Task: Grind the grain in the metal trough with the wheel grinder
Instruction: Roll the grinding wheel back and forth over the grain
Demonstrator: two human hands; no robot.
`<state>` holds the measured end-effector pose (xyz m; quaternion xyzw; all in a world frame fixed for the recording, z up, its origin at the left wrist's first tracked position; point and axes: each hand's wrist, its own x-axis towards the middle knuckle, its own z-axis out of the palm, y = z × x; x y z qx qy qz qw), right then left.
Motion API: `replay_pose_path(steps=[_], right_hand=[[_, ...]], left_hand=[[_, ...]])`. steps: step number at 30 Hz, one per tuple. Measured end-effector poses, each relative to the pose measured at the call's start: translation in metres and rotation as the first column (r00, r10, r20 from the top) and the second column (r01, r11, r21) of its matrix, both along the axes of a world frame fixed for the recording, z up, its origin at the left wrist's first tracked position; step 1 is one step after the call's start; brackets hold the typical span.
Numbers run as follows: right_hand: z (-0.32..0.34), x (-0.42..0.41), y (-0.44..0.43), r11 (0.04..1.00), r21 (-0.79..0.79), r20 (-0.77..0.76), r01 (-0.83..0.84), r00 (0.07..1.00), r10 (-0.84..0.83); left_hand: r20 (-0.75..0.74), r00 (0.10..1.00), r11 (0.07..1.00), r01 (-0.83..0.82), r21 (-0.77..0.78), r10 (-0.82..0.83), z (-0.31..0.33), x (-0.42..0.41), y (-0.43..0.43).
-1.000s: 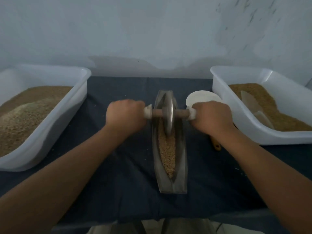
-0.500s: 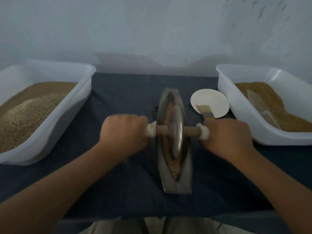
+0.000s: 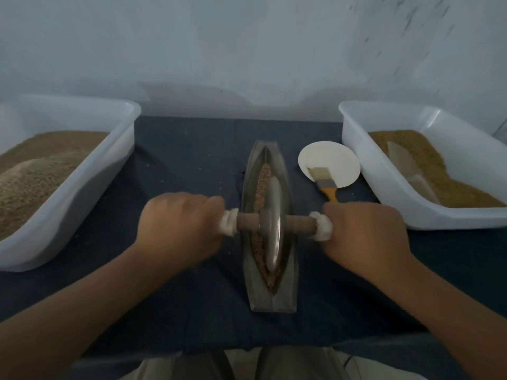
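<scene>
- Grain [image 3: 264,174] lies in a thin brown line along the groove of the metal trough [image 3: 274,300], which sits lengthwise at the middle of the dark blue cloth [image 3: 192,160], its narrow far end pointing away from the person.
- The wheel grinder [image 3: 271,223] stands on edge in that groove, over the middle and near part of the trough, with its disc down among the kernels.
- A wooden axle [image 3: 247,225] passes crosswise through the disc, and each end is wrapped in white cloth.
- The left hand [image 3: 178,229] is clenched around the left end of the axle, knuckles up, right against the white wrapping there.
- The right hand [image 3: 365,237] grasps the right end in the same way, level with the left.
- A white left tub [image 3: 82,187] heaped with brown granular material stands at the left edge of the cloth.
- A matching right tub [image 3: 384,193] stands at the right edge, with a pale scoop [image 3: 406,165] lying partly buried in its contents.
- Between the trough and the right tub rests a round white dish [image 3: 329,157].
- A brush [image 3: 323,182] lies with its bristles on the dish, its yellow handle pointing toward the right hand.
</scene>
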<state>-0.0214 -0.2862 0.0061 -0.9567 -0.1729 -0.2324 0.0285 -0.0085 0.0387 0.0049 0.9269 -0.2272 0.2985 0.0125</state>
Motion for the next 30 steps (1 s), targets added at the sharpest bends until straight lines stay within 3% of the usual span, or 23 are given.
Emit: replay_pose_path(steps=[6, 11, 15, 19, 25, 30], right_hand=[[0.015, 0.084, 0.017, 0.989, 0.000, 0.057, 0.148, 0.987, -0.148], [0.022, 0.107, 0.020, 0.973, -0.036, -0.058, 0.229, 0.971, -0.231], [0.006, 0.032, 0.007, 0.991, -0.049, 0.053, 0.121, 0.992, -0.118], [0.001, -0.002, -0.002, 0.999, -0.030, 0.030, 0.014, 0.999, -0.013], [0.001, 0.083, 0.012, 0.978, -0.029, 0.083, 0.205, 0.976, -0.202], [0.006, 0.098, 0.014, 0.976, -0.011, -0.071, 0.217, 0.974, -0.217]], left_hand=[[-0.065, 0.983, 0.984, -0.175, -0.022, 0.173, 0.015, 0.079, -0.029], [-0.163, 0.957, 0.970, -0.240, 0.030, 0.242, 0.030, 0.099, -0.037], [0.012, 0.996, 0.995, -0.092, -0.036, 0.092, 0.005, 0.032, -0.016], [0.091, 0.996, 0.999, -0.021, -0.027, 0.024, -0.005, -0.001, -0.002], [-0.017, 0.981, 0.981, -0.192, 0.007, 0.192, 0.012, 0.073, -0.032], [-0.124, 0.963, 0.968, -0.229, 0.098, 0.241, 0.035, 0.088, -0.042]])
